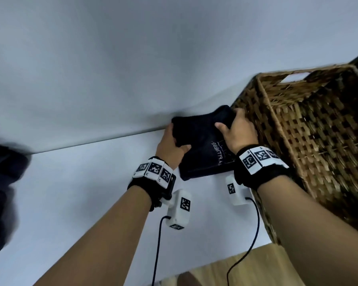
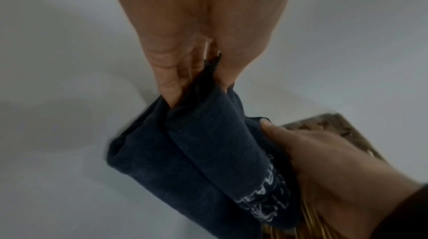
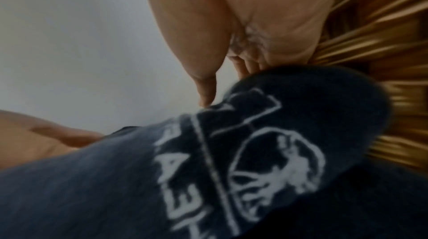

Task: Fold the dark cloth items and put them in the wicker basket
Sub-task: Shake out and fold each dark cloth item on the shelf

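Observation:
A folded dark navy cloth [image 1: 203, 145] with a white print is held up off the white table between both hands, right beside the wicker basket [image 1: 310, 145]. My left hand [image 1: 171, 144] grips its left edge, thumb on top. My right hand [image 1: 235, 131] grips its right edge, close against the basket's left wall. In the left wrist view the cloth [image 2: 197, 160] is pinched in my left hand [image 2: 185, 81], with the right hand [image 2: 324, 160] at its other side. In the right wrist view the printed cloth [image 3: 231, 160] fills the lower picture under my right hand [image 3: 243, 50].
The brown wicker basket with a cut-out handle stands at the right of the white table [image 1: 81, 193]. More dark cloth [image 1: 2, 182] lies blurred at the far left edge. The table meets a pale wall [image 1: 132, 58] behind. Wood floor [image 1: 246, 271] shows below.

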`<state>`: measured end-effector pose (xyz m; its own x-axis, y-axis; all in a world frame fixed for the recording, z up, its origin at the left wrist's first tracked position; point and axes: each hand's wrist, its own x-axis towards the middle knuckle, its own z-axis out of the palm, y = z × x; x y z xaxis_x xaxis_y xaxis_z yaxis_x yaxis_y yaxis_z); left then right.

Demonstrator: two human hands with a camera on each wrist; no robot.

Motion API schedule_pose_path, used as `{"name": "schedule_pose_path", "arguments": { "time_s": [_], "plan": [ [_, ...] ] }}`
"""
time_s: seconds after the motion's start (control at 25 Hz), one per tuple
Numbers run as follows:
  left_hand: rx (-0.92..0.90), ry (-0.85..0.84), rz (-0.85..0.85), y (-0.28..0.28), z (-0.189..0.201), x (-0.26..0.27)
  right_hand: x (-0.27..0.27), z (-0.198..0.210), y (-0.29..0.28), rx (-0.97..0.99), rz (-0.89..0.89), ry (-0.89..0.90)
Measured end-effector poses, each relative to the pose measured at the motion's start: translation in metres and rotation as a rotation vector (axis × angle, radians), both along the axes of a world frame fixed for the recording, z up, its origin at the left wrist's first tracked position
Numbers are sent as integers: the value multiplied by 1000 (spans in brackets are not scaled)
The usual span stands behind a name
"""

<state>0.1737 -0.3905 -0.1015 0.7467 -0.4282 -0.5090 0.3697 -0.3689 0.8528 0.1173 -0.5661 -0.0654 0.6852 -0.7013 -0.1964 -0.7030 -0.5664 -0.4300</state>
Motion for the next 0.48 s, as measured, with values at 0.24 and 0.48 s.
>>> {"name": "schedule_pose_path", "arguments": {
  "time_s": [0.24, 0.48],
  "plan": [
    [323, -421, -291, 7, 6, -10, -16, -34, 26, -224, 389, -52],
    [487, -403, -406, 61, 32, -11, -2, -3, 53, -194, 377, -98]
  ]
}}
